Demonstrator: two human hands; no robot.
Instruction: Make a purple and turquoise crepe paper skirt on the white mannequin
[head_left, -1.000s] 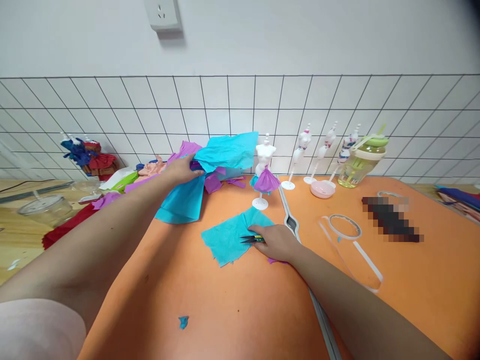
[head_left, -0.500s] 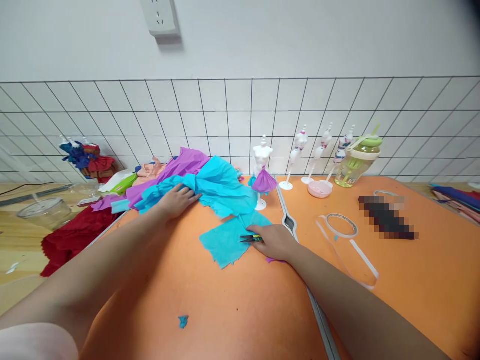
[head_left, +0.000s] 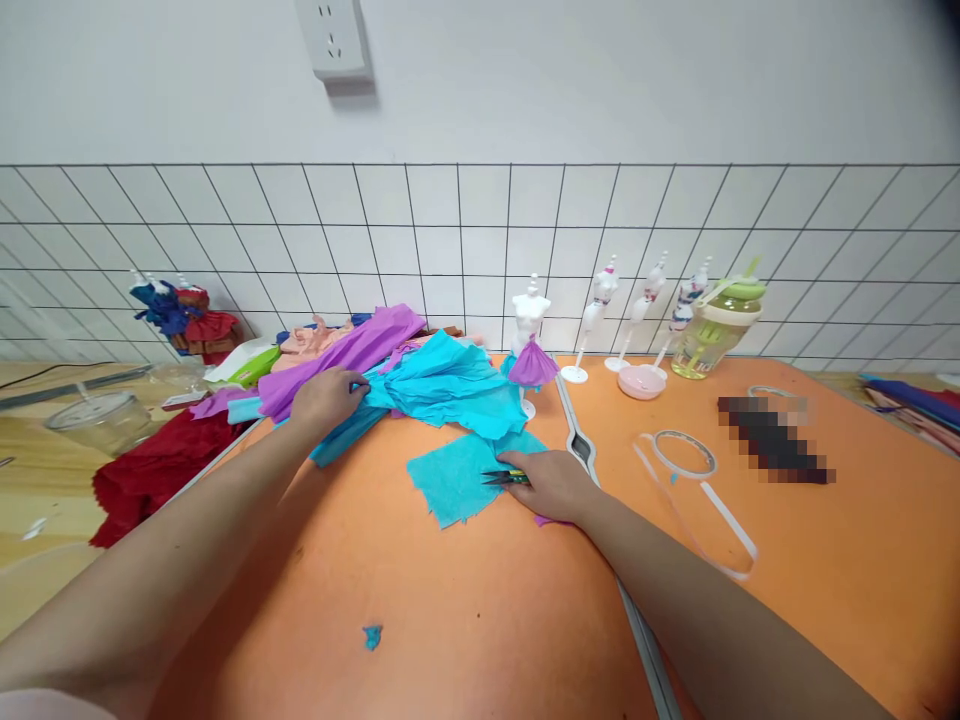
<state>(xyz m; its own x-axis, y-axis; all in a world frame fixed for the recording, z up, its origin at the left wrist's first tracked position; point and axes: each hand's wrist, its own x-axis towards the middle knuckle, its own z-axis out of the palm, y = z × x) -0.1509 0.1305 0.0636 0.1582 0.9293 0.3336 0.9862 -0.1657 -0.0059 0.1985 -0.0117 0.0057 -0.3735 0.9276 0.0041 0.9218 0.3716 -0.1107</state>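
My left hand (head_left: 330, 397) pinches the gathered left part of a large crumpled sheet of turquoise crepe paper (head_left: 457, 385). My right hand (head_left: 556, 484) is closed round small thread snips (head_left: 501, 478), whose dark blades point left. Beneath the snips and fingertips, a smaller ragged-edged turquoise piece (head_left: 446, 482) lies flat on the orange mat. A bit of purple paper (head_left: 550, 520) peeks out under my right hand. Behind the papers stands a white mini dress form (head_left: 529, 315) wearing a purple skirt (head_left: 533, 364) with turquoise at its side.
Purple crepe paper (head_left: 352, 355) and red fabric (head_left: 161, 465) lie on the left. Several bare dress forms, a pink dish (head_left: 642, 381) and a green-lidded bottle (head_left: 712, 335) line the back right. A tape roll (head_left: 684, 453) sits right of my right hand. A turquoise scrap (head_left: 372, 637) lies near the front.
My left hand has shifted slightly left and up, lifting and pulling the gathered turquoise paper, one end of which now hangs toward the mat. My right hand with the snips has stayed put.
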